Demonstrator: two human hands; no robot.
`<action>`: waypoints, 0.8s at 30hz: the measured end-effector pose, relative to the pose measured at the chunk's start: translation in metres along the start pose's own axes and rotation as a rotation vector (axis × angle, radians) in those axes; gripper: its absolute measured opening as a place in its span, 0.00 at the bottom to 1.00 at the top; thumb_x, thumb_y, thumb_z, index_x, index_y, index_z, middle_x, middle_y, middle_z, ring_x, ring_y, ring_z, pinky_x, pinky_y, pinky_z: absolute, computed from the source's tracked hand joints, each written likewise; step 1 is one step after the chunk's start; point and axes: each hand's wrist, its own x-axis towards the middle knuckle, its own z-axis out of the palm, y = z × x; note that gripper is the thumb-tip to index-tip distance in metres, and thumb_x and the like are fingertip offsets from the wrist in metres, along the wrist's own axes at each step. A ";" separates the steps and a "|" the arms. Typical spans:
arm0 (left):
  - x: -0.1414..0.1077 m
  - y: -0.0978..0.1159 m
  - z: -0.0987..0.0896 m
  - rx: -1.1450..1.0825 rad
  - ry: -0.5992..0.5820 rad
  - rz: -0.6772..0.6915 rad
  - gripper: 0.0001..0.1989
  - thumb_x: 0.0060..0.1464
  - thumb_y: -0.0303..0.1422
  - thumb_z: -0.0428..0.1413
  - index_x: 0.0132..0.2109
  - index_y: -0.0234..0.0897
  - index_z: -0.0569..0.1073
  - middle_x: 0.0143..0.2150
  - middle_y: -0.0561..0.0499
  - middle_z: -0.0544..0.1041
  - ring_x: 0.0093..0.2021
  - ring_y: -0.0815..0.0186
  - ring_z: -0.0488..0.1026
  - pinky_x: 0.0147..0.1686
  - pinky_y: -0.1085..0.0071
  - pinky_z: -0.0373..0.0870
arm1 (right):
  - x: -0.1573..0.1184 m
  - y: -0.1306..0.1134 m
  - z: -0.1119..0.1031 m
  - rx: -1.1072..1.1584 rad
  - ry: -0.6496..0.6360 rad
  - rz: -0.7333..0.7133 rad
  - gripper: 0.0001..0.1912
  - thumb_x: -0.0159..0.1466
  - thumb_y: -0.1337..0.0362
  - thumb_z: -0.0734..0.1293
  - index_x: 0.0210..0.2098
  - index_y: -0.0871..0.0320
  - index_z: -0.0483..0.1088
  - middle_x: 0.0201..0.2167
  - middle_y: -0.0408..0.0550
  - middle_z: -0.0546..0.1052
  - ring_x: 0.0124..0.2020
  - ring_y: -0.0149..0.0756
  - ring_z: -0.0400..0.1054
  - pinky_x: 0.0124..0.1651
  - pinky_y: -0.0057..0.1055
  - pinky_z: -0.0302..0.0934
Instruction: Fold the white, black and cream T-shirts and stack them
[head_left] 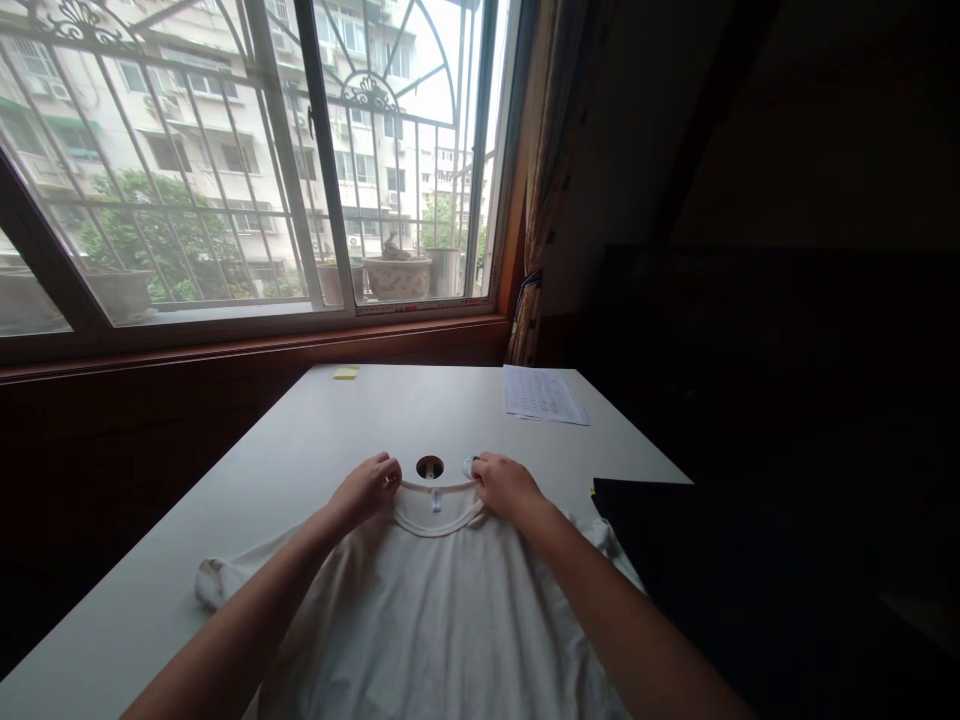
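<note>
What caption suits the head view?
Left hand and right hand hold a shirt by its neckline on a table near a window.

the shirt (450, 610) lies on the near part of the table (225, 480), its neckline between the left grip (373, 485) and the right grip (506, 485) and just before the round hole (430, 463). toward the table's far edge, the small note (346, 373) lies left and the sheets (546, 394) right, with the window (326, 160) behind the table.

Shirt (442, 610) is soft matt cloth, lightly creased; curtain (551, 150) also cloth. Table top (405, 410) looks smooth with a faint sheen, sheets (544, 393) matt paper. Window sill (300, 346) looks like polished wood.
</note>
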 end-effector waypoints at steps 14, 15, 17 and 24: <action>-0.001 -0.019 0.019 -0.088 0.095 -0.015 0.07 0.56 0.25 0.54 0.36 0.38 0.76 0.37 0.48 0.74 0.38 0.61 0.72 0.42 0.66 0.70 | 0.008 0.046 0.014 0.381 -0.017 0.057 0.12 0.65 0.61 0.64 0.41 0.56 0.79 0.38 0.47 0.82 0.40 0.38 0.74 0.44 0.31 0.63; -0.002 -0.020 0.021 -0.092 0.103 -0.011 0.06 0.57 0.26 0.54 0.37 0.38 0.76 0.38 0.47 0.74 0.39 0.60 0.71 0.43 0.65 0.70 | 0.008 0.048 0.015 0.396 -0.007 0.047 0.12 0.65 0.62 0.63 0.41 0.56 0.79 0.40 0.48 0.81 0.41 0.38 0.73 0.46 0.32 0.64; -0.003 -0.022 0.024 -0.106 0.115 -0.003 0.06 0.58 0.28 0.54 0.38 0.38 0.77 0.39 0.46 0.74 0.41 0.59 0.71 0.46 0.63 0.69 | 0.007 0.049 0.015 0.418 0.003 0.017 0.11 0.65 0.63 0.64 0.41 0.57 0.78 0.41 0.49 0.80 0.43 0.38 0.73 0.48 0.33 0.64; -0.004 -0.036 0.022 -0.221 0.053 0.040 0.12 0.64 0.38 0.54 0.45 0.39 0.79 0.41 0.46 0.75 0.41 0.61 0.74 0.44 0.64 0.72 | 0.007 0.038 0.005 0.418 -0.117 -0.140 0.13 0.56 0.70 0.73 0.40 0.51 0.81 0.43 0.45 0.76 0.45 0.36 0.72 0.52 0.31 0.65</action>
